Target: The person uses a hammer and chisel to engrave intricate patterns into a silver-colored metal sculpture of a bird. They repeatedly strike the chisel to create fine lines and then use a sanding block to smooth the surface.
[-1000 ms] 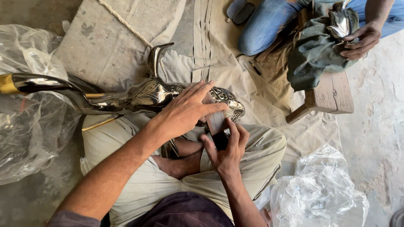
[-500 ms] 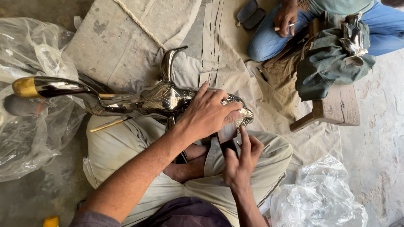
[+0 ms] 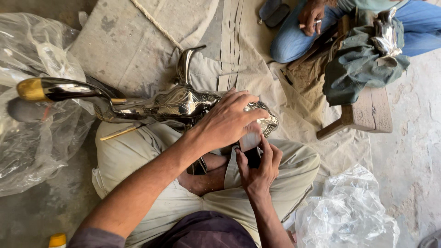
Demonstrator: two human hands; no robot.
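Note:
A shiny silver metal bird figure (image 3: 177, 103) with a long curved neck and a gold-tipped head (image 3: 32, 89) lies across my crossed legs. My left hand (image 3: 227, 120) lies over the figure's body, fingers curled around its rear end. Just below, my right hand (image 3: 257, 167) pinches a small flat pad (image 3: 250, 146), pale above and dark below. It presses the pad up against the underside of the figure's textured tail (image 3: 268, 123). What the pad is made of I cannot tell.
Crumpled clear plastic lies at the left (image 3: 32, 138) and lower right (image 3: 349, 216). Another person in jeans (image 3: 294, 43) sits at the top right by a wooden stool (image 3: 363, 115), with a green cloth and a shiny metal piece (image 3: 386, 36). A yellow cap (image 3: 57, 239) shows bottom left.
My right hand has risen to bring the pad against the tail. My left hand has stayed on the figure. The other person's hand left the cloth and moved to their knee.

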